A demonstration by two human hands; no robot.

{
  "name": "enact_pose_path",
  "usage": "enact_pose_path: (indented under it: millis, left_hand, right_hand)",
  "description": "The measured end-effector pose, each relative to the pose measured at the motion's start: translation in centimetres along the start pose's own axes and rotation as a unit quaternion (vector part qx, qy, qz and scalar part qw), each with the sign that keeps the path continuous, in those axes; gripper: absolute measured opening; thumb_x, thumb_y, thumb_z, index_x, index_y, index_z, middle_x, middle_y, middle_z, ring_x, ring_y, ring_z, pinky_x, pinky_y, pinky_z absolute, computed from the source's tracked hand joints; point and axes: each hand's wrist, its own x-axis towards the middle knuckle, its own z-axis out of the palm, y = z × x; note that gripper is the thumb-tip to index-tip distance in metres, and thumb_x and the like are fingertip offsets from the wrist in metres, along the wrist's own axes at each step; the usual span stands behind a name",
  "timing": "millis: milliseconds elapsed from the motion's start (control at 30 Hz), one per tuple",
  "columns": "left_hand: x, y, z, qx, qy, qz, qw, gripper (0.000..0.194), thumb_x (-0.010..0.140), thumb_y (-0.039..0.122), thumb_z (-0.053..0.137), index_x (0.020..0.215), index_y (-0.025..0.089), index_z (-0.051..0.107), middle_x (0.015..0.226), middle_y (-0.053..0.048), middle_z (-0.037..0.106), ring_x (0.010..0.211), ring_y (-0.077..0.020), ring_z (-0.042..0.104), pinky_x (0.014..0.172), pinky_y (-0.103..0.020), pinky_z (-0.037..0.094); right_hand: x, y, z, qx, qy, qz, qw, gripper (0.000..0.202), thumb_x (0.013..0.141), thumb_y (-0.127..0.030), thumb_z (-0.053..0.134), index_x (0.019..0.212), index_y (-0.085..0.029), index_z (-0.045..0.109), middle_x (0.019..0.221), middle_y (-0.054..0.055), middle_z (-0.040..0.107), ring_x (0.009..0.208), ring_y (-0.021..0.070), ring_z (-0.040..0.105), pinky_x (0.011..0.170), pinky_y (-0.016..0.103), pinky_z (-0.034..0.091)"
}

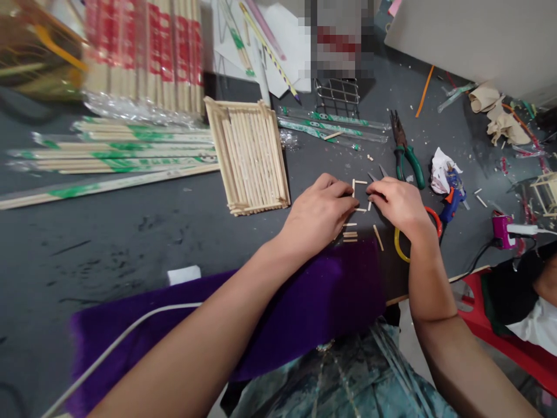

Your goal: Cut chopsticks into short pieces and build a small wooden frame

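Between left hand (322,210) and right hand (398,203), nearer the right, one short stick (369,206) points toward the worktop's (130,232) far edge; whether either hand pinches, I cannot tell.

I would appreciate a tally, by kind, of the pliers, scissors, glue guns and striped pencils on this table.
Pliers: 1
Scissors: 1
Glue gun: 1
Striped pencil: 1
Total: 4

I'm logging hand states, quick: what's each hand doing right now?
Left hand: fingertips at a short stick; grip can't be told.
Right hand: fingertips beside another stick; hold unclear.
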Motion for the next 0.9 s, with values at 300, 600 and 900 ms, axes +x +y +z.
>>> enact_pose_path:
  millis: [300,600,900]
  left_hand:
    - [-0.03,0.04,0.06,0.012,-0.004,0.002,1.0,0.024,0.098,0.018,0.054,0.096,0.019,0.078,0.104,-0.011,0.071,0.096,-0.026,0.053,0.081,-0.039,0.052]
    - [0.01,0.26,-0.22,0.018,-0.018,0.0,1.0,0.025,0.098,0.017,0.052,0.098,0.017,0.077,0.105,-0.011,0.071,0.097,-0.0267,0.053,0.082,-0.04,0.053]
    - [0.07,0.35,-0.15,0.021,-0.017,-0.004,1.0,0.023,0.097,0.016,0.055,0.097,0.017,0.078,0.104,-0.011,0.071,0.099,-0.0264,0.055,0.083,-0.039,0.053]
  right_hand:
    - [0.27,-0.21,-0.21,0.017,-0.026,-0.007,0.999,0.018,0.096,-0.016,0.062,0.093,-0.023,0.077,0.094,0.004,0.071,0.089,0.0198,0.067,0.07,0.031,0.041]
    - [0.21,-0.03,-0.53,0.031,-0.04,-0.011,0.999,0.018,0.096,-0.015,0.061,0.098,-0.021,0.078,0.099,0.006,0.072,0.095,0.021,0.067,0.076,0.03,0.043]
    - [0.32,-0.1,-0.52,0.047,-0.04,-0.014,0.998,0.02,0.097,-0.016,0.06,0.098,-0.023,0.078,0.099,0.006,0.071,0.095,0.0206,0.066,0.078,0.03,0.042]
